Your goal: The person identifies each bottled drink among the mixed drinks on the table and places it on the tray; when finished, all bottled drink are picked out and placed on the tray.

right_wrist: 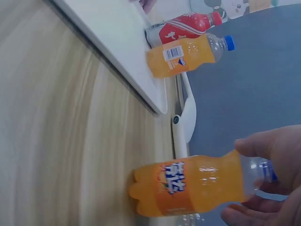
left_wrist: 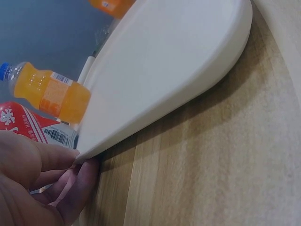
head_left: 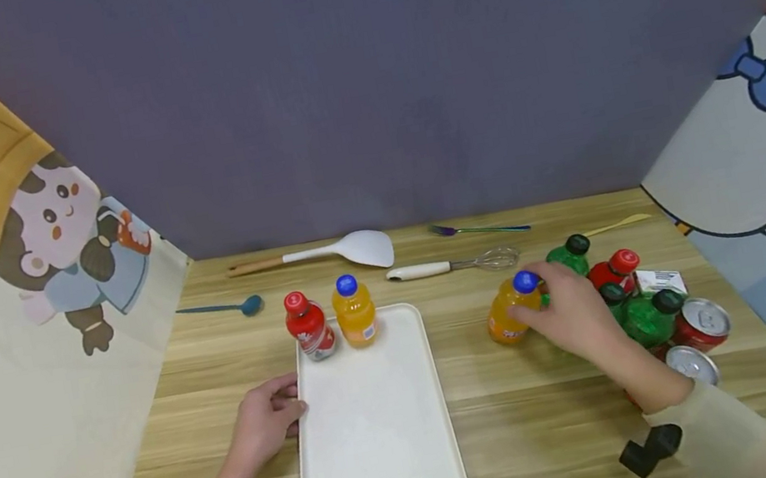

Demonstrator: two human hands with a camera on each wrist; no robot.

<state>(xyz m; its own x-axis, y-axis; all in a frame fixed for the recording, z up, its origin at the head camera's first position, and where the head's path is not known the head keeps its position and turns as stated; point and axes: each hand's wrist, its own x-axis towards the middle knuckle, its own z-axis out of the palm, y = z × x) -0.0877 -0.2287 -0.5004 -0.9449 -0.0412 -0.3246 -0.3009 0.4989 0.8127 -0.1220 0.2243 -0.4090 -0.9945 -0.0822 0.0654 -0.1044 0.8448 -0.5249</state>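
Note:
My left hand (head_left: pixel 271 414) pinches the left rim of a white rectangular tray (head_left: pixel 379 443), thumb on top and fingers underneath, as the left wrist view shows. On the tray's far end stand a red bottle (head_left: pixel 310 327) with a red cap and an orange soda bottle (head_left: pixel 355 315) with a blue cap. To the right of the tray, my right hand (head_left: pixel 570 309) grips a second orange soda bottle (right_wrist: pixel 188 186) round its neck, just under the blue cap. That bottle is slightly tilted in the head view, its base close over the wooden table (head_left: pixel 508 438).
Green bottles (head_left: pixel 649 319), a red-capped bottle (head_left: pixel 614 272), a small white carton (head_left: pixel 660 281) and cans (head_left: pixel 705 322) crowd the right side. Along the back lie a spatula (head_left: pixel 365 249), a spoon (head_left: pixel 251 305), a whisk (head_left: pixel 496 258), a fork (head_left: pixel 480 229) and a yellow utensil (head_left: pixel 616 224).

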